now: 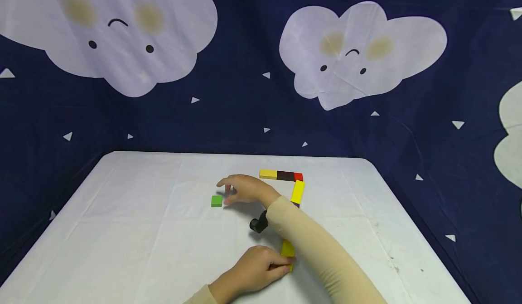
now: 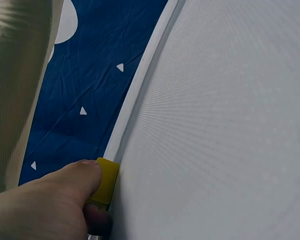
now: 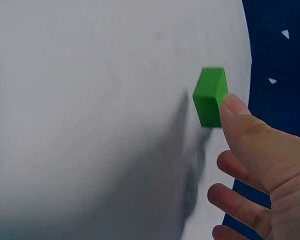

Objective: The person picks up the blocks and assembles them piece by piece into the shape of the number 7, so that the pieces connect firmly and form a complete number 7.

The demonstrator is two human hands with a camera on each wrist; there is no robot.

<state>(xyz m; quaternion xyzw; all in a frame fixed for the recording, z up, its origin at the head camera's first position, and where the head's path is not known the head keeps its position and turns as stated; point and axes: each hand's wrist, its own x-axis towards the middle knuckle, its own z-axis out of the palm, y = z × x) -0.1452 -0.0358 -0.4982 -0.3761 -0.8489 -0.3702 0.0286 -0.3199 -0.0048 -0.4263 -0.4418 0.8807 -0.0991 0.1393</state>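
Near the table's middle, a green block (image 1: 216, 201) lies on the white cloth. My right hand (image 1: 246, 189) is just to its right, fingers spread and loosely bent, holding nothing. In the right wrist view the thumb tip overlaps the edge of the green block (image 3: 210, 97); contact is unclear. Lower down, my left hand (image 1: 258, 268) pinches a small yellow block (image 1: 291, 268), seen by the fingers in the left wrist view as a yellow block (image 2: 108, 181). Just beyond that hand lies another yellow block (image 1: 287, 248), partly hidden by the right sleeve.
A row of yellow, black (image 1: 285, 176) and red (image 1: 298, 176) blocks stands at the back, with a long yellow block (image 1: 298, 191) angling down from it. My right sleeve (image 1: 326, 254) crosses over this line. A black object (image 1: 258, 224) shows beneath the forearm.
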